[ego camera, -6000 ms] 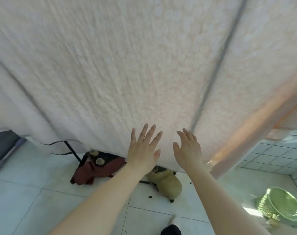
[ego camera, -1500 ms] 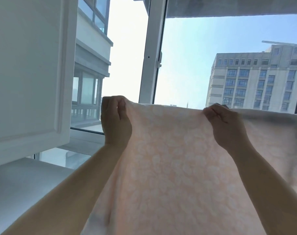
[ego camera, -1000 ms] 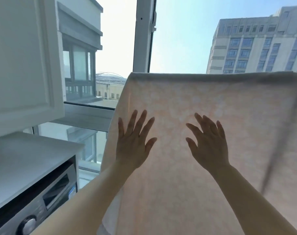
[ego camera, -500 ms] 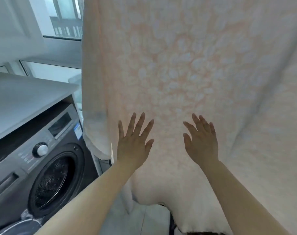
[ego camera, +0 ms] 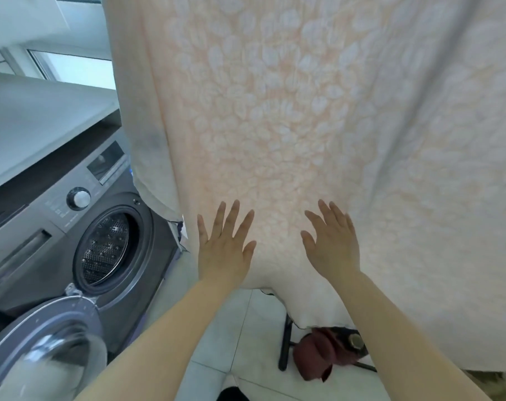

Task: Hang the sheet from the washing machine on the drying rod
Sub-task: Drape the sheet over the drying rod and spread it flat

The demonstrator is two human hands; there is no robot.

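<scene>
A pale peach sheet with a white petal pattern hangs down in front of me and fills most of the view. Its top and the rod that bears it lie above the frame. My left hand and my right hand rest flat on its lower part, fingers spread, holding nothing. The sheet's bottom edge hangs just below my wrists. At the left stands the grey washing machine, its round door swung open and the drum showing.
A white counter tops the machine, with a window behind it. Under the sheet I see white floor tiles, a black rack leg and a dark red bundle on the floor.
Both hands let go of the sheet's top edge and slid down it with open palms. My view dropped from the window to the sheet's lower part, the washing machine and the floor.
</scene>
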